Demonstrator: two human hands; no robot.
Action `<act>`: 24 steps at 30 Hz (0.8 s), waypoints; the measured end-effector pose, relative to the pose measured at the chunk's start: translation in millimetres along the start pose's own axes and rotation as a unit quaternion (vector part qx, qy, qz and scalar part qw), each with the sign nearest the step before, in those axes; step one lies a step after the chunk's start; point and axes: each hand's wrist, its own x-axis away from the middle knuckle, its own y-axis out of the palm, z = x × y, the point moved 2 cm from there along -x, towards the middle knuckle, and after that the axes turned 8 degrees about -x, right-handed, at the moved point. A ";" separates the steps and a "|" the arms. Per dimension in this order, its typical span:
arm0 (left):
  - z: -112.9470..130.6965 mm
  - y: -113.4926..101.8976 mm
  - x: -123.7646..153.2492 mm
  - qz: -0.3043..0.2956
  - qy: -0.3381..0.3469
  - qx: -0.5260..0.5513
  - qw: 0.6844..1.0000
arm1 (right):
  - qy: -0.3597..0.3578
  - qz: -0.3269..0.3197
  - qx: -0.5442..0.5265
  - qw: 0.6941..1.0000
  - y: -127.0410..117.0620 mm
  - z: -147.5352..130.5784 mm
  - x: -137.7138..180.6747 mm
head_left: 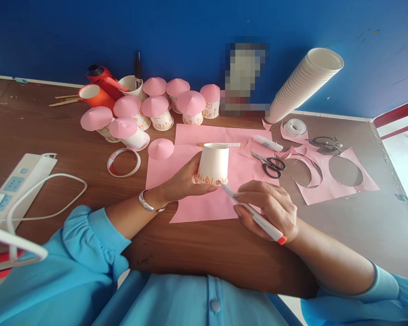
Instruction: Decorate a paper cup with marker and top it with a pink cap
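My left hand (183, 181) grips an upside-down white paper cup (213, 163) over a sheet of pink paper (204, 199). Small orange marks run along the cup's lower edge. My right hand (268, 208) is closed on a white marker with an orange end (255, 216). Its tip touches the cup's lower rim. Both forearms rest on the brown table (47, 131), in light blue sleeves.
Several cups with pink cone lids (156, 111) stand behind. A loose pink cone (161, 148), tape ring (123, 162), scissors (270, 164), glue stick (268, 143), cut pink sheets (340, 174) and a leaning cup stack (302, 83) lie around. A power strip (17, 179) sits left.
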 end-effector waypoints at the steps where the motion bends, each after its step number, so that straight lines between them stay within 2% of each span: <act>1: 0.4 -0.2 0.2 0.001 -0.001 -0.002 1.000 | 0.001 0.000 0.001 1.000 0.1 0.1 0.1; 24: 1.2 0.2 0.4 -0.004 -0.001 -0.013 1.000 | 0.002 -0.006 0.007 1.000 0.0 -0.9 -0.3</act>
